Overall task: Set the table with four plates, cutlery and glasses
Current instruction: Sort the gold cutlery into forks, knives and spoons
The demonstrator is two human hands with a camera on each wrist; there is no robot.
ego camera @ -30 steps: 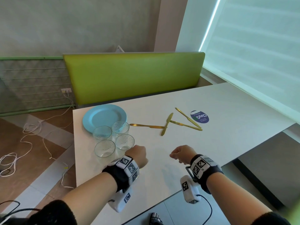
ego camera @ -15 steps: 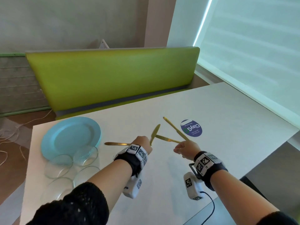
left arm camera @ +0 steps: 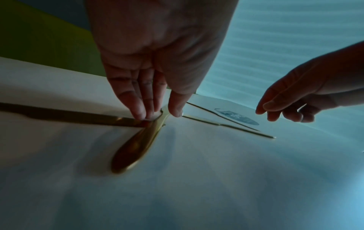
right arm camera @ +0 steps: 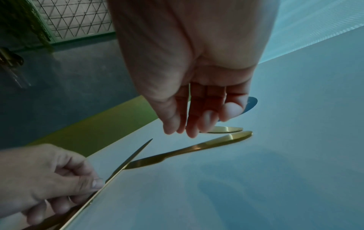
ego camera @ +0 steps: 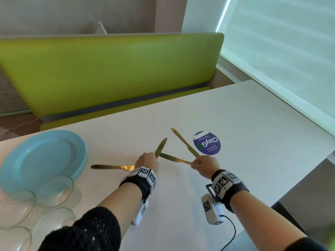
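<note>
My left hand has fingertips and thumb down on a flat gold metal knife, pinching it where handle meets blade; it lies over the blade end of a second gold knife. My right hand hovers with fingers loosely bunched, holding nothing, just above the handle ends of two more gold knives beside the round purple sticker. The knives look thin, stiff, light and probably slick against the white table, so I judge an edge pinch at the thicker handle works best. A stack of light-blue plates and four clear glasses wait at my left, unplaced.
</note>
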